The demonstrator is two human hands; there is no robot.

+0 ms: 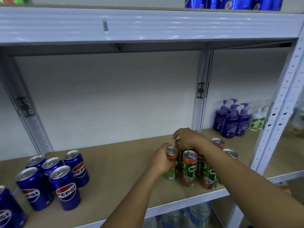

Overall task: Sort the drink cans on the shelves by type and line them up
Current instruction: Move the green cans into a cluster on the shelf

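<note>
So the left hand (162,159) is wrapped around a slim green and red Milo can with a silver top (171,162), fingers curled round its upper part, and that can stands upright on the tan board shelf (115,163) at the left side of the Milo bunch. The right hand (189,138) reaches over from the right and sits on top of another Milo can further back (178,143), fingers draped down over its lid. It covers the can, so I honestly can't tell if it's actually gripping it or just resting there.

Around the hands there's a tight cluster of the same green and red cans, all upright, near the front edge toward the right end of this shelf bay. The front Milo can (189,168) is just beside the held one, and the right forearm crosses over a couple more. 2 more silver lids (218,142) poke out behind the forearm, closer to the grey metal upright post (201,96).

Well apart, over at the left front corner of the shelf, stand 6 blue Pepsi cans (65,186), upright and loosely bunched, one cut off by the picture edge.

Past the post, in the next bay, purple pump bottles (230,119) sit at the back with white and green bottles (257,120) beside them. Blue packs (230,3) sit on the shelf above.
</note>
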